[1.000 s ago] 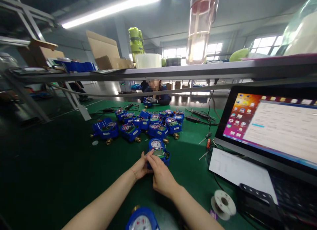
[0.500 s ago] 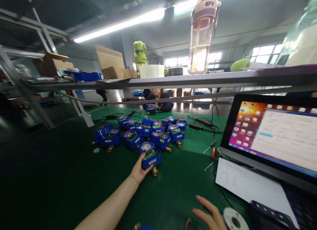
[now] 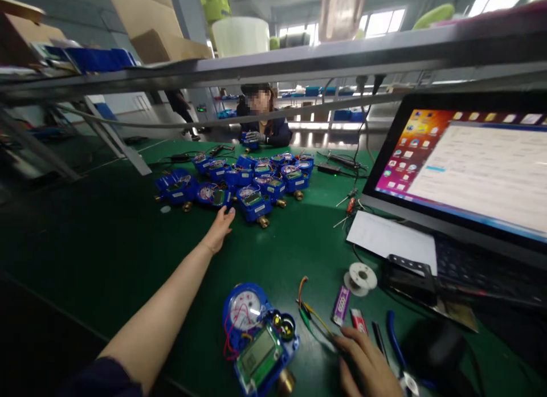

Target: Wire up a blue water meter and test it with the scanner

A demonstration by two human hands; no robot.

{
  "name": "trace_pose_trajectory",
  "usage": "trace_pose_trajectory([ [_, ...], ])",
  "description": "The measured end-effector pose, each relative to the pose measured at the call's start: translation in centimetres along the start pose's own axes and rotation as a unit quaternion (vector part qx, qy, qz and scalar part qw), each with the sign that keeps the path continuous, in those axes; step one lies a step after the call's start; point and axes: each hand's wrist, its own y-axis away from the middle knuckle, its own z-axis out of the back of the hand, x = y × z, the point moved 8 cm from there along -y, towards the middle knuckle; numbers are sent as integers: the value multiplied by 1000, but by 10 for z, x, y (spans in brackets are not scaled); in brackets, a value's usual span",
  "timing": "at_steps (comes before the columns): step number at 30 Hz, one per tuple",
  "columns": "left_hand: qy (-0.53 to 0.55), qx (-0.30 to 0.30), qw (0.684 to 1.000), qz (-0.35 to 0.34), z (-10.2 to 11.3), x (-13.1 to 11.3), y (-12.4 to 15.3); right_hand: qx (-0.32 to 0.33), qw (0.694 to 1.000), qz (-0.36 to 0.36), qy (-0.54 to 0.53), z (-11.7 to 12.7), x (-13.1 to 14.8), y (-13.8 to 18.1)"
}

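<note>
Writing legible only on purple battery, right of near meter: "GOGO". Left hand stretched far beyond near meter, fingers loosely open, holding nothing, tips just short of meter cluster. Right hand flat on mat right of near meter, open, beside clip leads.

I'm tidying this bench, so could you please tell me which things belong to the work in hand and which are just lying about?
In hand:
left hand reaching to the meter pile
open meter nearest the person
right hand on the clip leads

Lying about:
solder spool
paper
pliers
laptop
</note>
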Motion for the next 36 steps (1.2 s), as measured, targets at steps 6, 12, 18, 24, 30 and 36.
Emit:
trace_pose_trajectory([
  [6, -77, -49, 952, -291, 39, -8, 159, 154, 980, -123, 23, -47, 15, -58],
  [12, 7, -55, 913, -405, 19, 57, 259, 238, 944, -229, 23, -86, -3, -87],
  [18, -122, -11, 889, -442, -4, 68, 275, 199, 949, -227, -91, -49, -14, -78],
  [24, -200, -16, 867, -455, -7, 77, 262, 196, 843, -261, -428, 9, 16, -51],
  [30, -299, -144, 821, -465, -40, 68, 273, 260, 806, -259, -465, 28, 61, -28],
  [36, -327, -147, 820, -446, -48, 60, 290, 291, 849, -130, -421, 15, 103, -28],
])
